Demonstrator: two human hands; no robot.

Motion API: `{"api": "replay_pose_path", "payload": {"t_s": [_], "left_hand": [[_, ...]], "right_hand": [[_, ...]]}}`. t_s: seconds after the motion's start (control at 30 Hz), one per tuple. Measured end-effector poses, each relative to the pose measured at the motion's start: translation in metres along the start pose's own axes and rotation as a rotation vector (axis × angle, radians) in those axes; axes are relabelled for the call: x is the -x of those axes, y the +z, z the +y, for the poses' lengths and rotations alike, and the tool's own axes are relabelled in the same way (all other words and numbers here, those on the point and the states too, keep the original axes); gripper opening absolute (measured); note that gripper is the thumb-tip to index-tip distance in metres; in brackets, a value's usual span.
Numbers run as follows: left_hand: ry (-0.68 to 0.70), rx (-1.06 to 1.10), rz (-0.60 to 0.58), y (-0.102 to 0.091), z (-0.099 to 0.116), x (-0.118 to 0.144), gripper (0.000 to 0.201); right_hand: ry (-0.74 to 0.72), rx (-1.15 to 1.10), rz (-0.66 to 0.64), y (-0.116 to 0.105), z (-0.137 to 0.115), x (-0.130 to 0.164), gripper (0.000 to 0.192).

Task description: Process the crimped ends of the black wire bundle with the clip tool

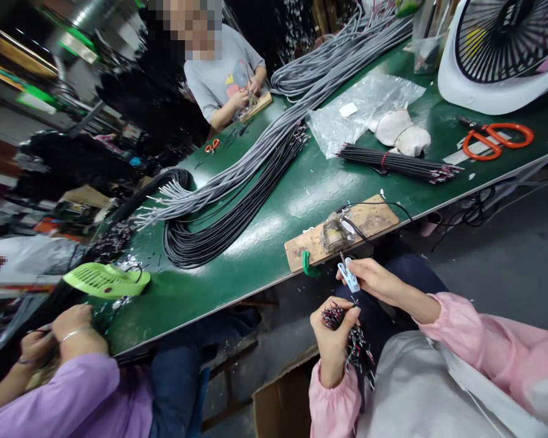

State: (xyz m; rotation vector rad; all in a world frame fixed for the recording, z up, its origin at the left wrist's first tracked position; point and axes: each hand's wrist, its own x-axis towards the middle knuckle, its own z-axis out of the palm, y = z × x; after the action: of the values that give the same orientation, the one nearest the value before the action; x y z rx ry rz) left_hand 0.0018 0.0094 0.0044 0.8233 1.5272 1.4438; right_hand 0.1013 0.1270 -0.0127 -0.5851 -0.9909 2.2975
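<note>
While the left hand (331, 340) closed its fingers round a bunch of short wires (347, 331), the stripped red and black ends bristled up past the fingertips and the tails hung down toward 5 o'clock over the lap. The grip was fully curled, thumb on the near side, so the bunch's long axis ran roughly from 11 o'clock to 5 o'clock.

Just above, at 1 o'clock from that bunch, the right hand (379, 281) pinched a small light-blue clip tool (349, 277) between thumb and forefinger, the other fingers folded loosely; whether a single wire sat in the tool could not be told. The tool's tip pointed toward 11 o'clock, at the wooden jig board (374, 219) on the edge of the green table (256, 243). The right hand was the nearer of the 2 to the board; the metal fixture (335, 234) on it lay just beyond the tool's tip, close but apart, with a green clamp (308, 264) at the board's near corner.

Farther out at 12 o'clock lay 1 tied bundle of dark wires (397, 163), and at 1 o'clock orange scissors (497, 139) and a white fan (502, 55). Long grey and black cables (237, 194) swept across the table at 10 o'clock. A co-worker's hands (64, 337) in lilac sleeves worked at 9 o'clock, and another person sat at the far side.
</note>
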Motion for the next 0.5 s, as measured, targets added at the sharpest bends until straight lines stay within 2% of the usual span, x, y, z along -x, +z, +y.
{"api": "replay_pose_path", "payload": {"t_s": [0.3, 0.4, 0.5], "left_hand": [[-0.032, -0.126, -0.015, 0.003, 0.000, -0.011, 0.012], [-0.049, -0.113, -0.016, 0.003, -0.002, -0.011, 0.013], [-0.063, -0.123, -0.014, 0.003, 0.001, -0.010, 0.013]], "right_hand": [[0.029, -0.234, -0.040, 0.005, 0.005, -0.004, 0.036], [0.087, -0.304, -0.058, -0.001, 0.010, -0.002, 0.041], [0.114, -0.327, -0.004, -0.013, 0.018, 0.001, 0.044]]}}
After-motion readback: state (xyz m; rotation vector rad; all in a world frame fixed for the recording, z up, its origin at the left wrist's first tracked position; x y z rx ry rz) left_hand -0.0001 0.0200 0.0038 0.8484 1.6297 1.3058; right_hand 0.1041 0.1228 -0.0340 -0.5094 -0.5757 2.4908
